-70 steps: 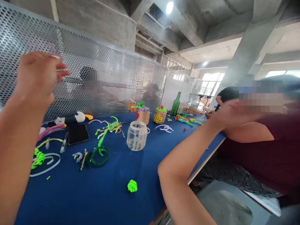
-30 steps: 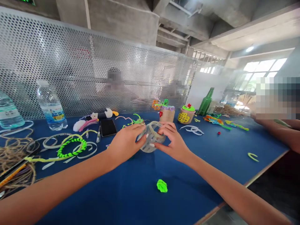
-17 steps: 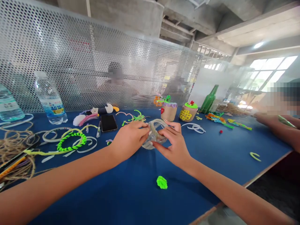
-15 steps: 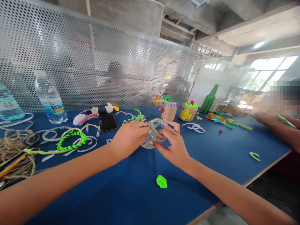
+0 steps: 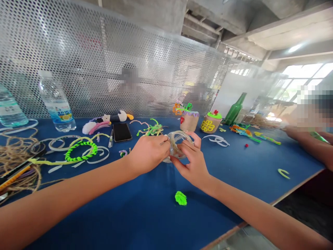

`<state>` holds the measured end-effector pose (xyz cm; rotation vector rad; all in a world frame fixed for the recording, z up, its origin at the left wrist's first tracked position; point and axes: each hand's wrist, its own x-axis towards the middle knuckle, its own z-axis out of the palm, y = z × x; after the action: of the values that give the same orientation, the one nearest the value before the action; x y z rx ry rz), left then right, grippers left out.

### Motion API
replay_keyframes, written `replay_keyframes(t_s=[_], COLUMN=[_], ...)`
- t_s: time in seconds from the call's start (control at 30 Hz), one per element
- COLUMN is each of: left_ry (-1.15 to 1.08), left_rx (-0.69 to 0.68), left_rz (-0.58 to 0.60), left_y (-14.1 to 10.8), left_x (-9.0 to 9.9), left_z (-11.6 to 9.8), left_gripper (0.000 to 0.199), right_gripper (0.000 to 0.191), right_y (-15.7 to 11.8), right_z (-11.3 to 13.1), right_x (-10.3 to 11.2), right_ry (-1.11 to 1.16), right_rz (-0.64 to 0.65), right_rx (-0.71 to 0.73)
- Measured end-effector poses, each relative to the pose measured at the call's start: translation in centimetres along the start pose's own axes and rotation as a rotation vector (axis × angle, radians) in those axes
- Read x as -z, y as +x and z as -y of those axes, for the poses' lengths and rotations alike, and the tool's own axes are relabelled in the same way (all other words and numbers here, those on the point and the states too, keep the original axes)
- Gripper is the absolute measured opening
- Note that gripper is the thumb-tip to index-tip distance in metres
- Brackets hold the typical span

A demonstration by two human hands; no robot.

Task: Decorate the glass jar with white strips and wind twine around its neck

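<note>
Gripping one glass jar [image 5: 174, 144], two hands [image 5: 148, 154]

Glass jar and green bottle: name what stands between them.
Head view: a jute-wrapped jar with a green top, between the glass jar and green bottle.

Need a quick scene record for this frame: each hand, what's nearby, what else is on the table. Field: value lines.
left hand: on the left side of a clear glass jar
right hand: curled around the same jar, from its right side
nearby: tangle of green pipe cleaners; jute-wrapped jar; lime-green pipe-cleaner wad
surface: blue table
rest: black smartphone; green glass bottle; co-worker's hand
</note>
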<state>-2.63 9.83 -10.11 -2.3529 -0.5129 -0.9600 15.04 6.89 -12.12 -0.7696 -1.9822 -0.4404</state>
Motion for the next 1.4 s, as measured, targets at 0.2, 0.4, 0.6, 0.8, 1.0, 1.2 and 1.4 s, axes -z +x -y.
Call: replay_keyframes(t_s=[0.2, 0.4, 0.6, 0.8, 1.0, 1.2, 1.4], left_ry=[-0.02, -0.184, -0.491, -0.769, -0.662, -0.44, -0.552], left_rx=[0.023, 0.152, 0.438, 0.686, 0.436, 0.139, 0.225], left_rz=[-0.106, -0.196, -0.251, -0.261, -0.132, -0.022, 0.053], left_y=[-0.3, -0.2, 0.0, 0.0, -0.1, -0.1, 0.4], left_x=[-0.5, -1.2, -1.3, -2.0, -0.4, 0.3, 0.6], left_z=[-0.1, 0.1, -0.1, 0.2, 2.0, 3.1, 3.1], left_gripper=[0.028, 0.023, 0.013, 0.026, 0.034, 0.014, 0.017], right_gripper=[0.015, 0.013, 0.014, 0.016, 0.016, 0.019, 0.016], right_y=[-0.2, -0.4, -0.8, -1.0, -0.7, 0.2, 1.3], right_z=[0.2, 0.1, -0.7, -1.6, -2.8, -5.0, -5.5], right_x=[0.0, 0.2, 0.2, 0.0, 0.2, 0.8, 2.8], right_ry=[-0.021, -0.014, 0.004, 0.008, 0.169, 0.46, 0.673], right_rz=[-0.015, 0.004, -0.007, -0.036, 0.026, 0.156, 0.325], right_rx=[0.001, -0.061, -0.13, -0.187, -0.168, -0.23, -0.217])
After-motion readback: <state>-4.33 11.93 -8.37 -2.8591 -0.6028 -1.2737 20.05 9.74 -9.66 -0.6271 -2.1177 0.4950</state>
